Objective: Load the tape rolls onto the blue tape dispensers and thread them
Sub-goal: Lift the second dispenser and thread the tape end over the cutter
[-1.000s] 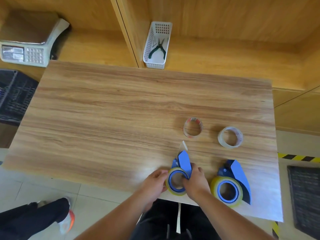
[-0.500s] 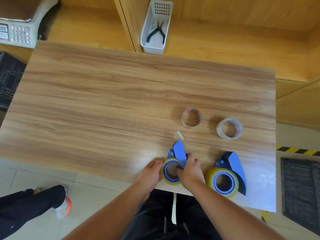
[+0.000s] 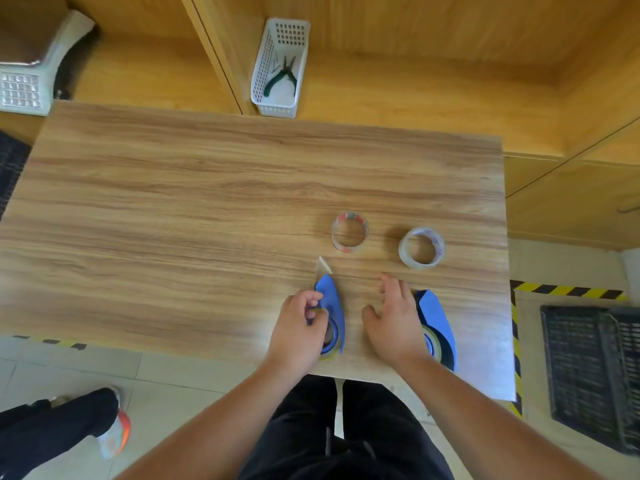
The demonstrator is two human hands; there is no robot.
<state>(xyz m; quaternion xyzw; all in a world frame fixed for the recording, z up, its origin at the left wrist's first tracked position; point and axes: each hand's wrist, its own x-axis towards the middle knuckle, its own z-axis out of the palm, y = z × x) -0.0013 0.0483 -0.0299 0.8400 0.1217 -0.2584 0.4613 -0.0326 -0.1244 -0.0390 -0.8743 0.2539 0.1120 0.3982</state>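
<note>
Two blue tape dispensers lie near the front edge of the wooden table (image 3: 173, 209). My left hand (image 3: 299, 327) grips the left dispenser (image 3: 332, 306), which carries a yellowish tape roll; a strip of tape (image 3: 323, 265) sticks out past its tip. My right hand (image 3: 394, 320) hovers open, fingers spread, between the two dispensers and partly covers the right dispenser (image 3: 436, 323), which also holds a roll. Two clear tape rolls sit further back: one with red print (image 3: 349, 232) and one plain (image 3: 421, 247).
A white basket (image 3: 280, 67) with green-handled pliers stands on the shelf behind the table. A scale (image 3: 31, 71) sits at the back left. A dark crate (image 3: 595, 372) is on the floor to the right. Another person's leg and shoe (image 3: 69, 424) are at lower left.
My right hand has let go of the left dispenser and moved right, opening. My left hand keeps hold of that dispenser, which now sits tilted on its side.
</note>
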